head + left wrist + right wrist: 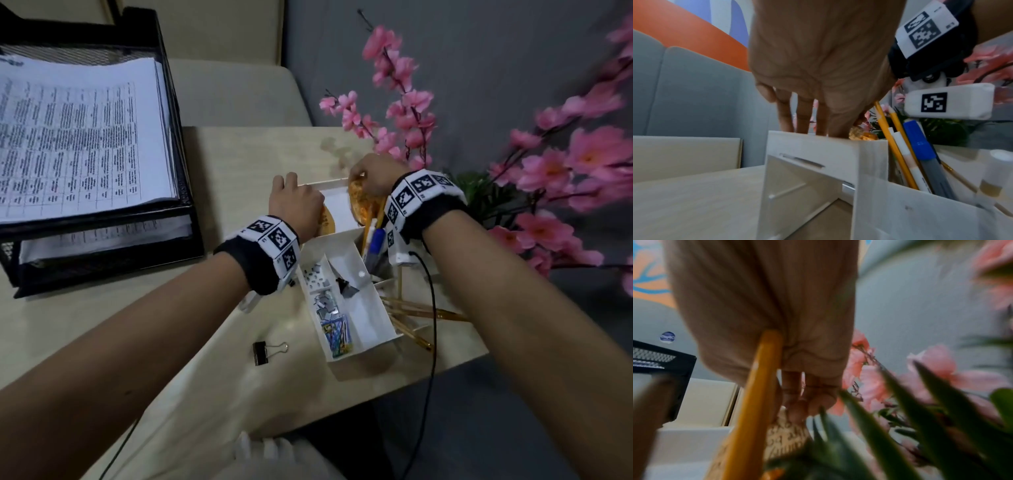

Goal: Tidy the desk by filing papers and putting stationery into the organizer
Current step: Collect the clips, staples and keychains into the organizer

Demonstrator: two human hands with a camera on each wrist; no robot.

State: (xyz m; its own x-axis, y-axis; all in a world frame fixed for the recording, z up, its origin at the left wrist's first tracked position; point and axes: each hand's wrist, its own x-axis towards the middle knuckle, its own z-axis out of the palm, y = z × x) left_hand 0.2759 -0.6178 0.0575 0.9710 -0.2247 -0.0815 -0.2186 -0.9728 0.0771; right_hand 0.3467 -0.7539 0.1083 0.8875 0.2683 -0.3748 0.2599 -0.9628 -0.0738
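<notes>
**Patterned round item going into the organizer's back compartment**

Nearest the person: a black binder clip (pixel 265 353) lies loose on the desk (pixel 102 318), just left of the white organizer (pixel 368 329). Not yet put away. The organizer's front tray holds paper clips (pixel 337 330) and small metal bits; gold pens (pixel 416 313) lie in the side slots to its right.

Mid: an upright slot holds yellow pencils (pixel 887 129), a white pen and a blue marker (pixel 376 240).

Further back: both hands work at the tall rear compartment. Left hand (pixel 296 202) lies over its left wall, fingers (pixel 803 116) straight and hanging over the top edge, steadying it; no grip visible. Right hand (pixel 375 174) has its fingers curled, pinching the top edge of an orange patterned round item (pixel 358 204) that sits partly inside the compartment. Can't tell what the item is. Right wrist view is blurred.

Far left: black mesh paper tray (pixel 178 113) with printed papers (pixel 78 137) stacked in it, so filing looks done. Pink flowers (pixel 404 102) crowd behind the right hand.

Step in hand, likely: seating the round item. The next move probably calls for pushing it down flush, letting go, then picking up the binder clip. The flowers and pencils sit close, so there's a risk of knocking them.
</notes>
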